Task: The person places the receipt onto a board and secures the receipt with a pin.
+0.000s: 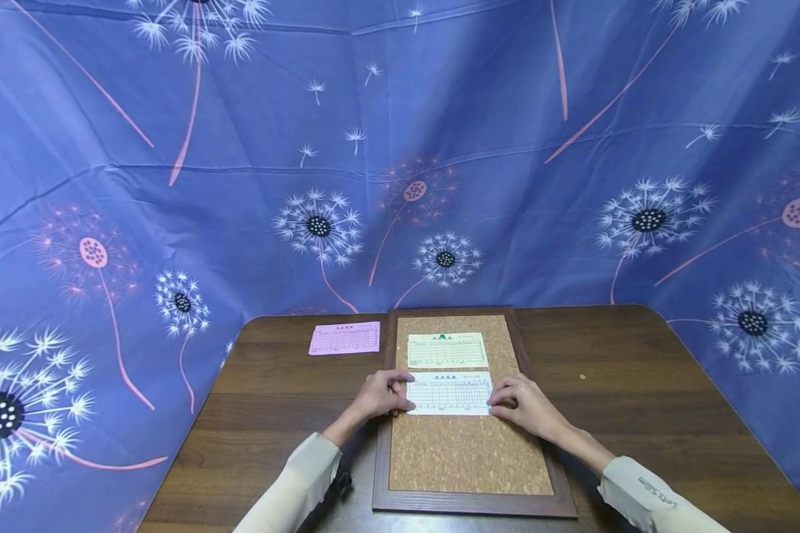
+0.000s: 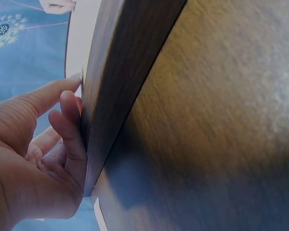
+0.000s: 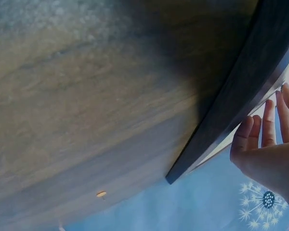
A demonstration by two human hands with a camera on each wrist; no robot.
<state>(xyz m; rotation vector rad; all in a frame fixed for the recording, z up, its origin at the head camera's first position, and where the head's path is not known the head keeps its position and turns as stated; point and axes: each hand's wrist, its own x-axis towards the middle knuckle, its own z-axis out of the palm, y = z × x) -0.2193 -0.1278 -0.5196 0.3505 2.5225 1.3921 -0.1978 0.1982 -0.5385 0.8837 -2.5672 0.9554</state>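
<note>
White slip (image 1: 450, 393), one; corkboard (image 1: 468, 453), one

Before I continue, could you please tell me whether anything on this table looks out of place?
One small orange object, perhaps a tack, lies alone on the table, right of the corkboard; it looks stray. The pink slips on the left are slightly uneven. I see nothing spilled.

The white slip (image 1: 450, 393) is matt paper, the board (image 1: 468, 453) grainy cork, the frame (image 1: 473, 504) wood, the backdrop (image 1: 507, 215) cloth.
</note>
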